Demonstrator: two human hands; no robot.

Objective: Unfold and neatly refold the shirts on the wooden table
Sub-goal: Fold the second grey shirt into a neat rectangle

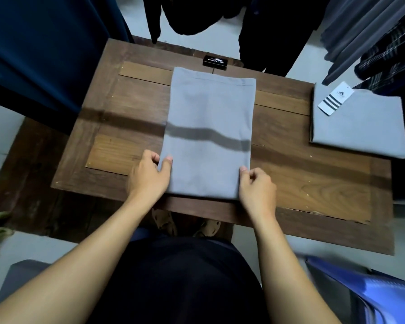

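Both forearms reach out from the dark-clothed body to the near edge of the table (313, 183). The left hand (147, 176) pinches the shirt (208, 127) at its near-left corner, thumb on top and fingers curled at the edge. The right hand (257, 188) pinches the near-right corner the same way.

This grey shirt lies as a long, smooth strip down the middle of the table. It runs from just inside the near edge almost to a small black box (215, 61) at the far edge. Its sides appear already turned in, so the lengthwise folds look done. What seems left is the cross fold, bringing the held near end up toward the far hem, perhaps more than once.

A second shirt (358, 122), also grey, sits as a flat square by the right edge with a striped tag (336, 98) on its far-left corner. It looks finished, though whether it was refolded or awaits its turn cannot be told.
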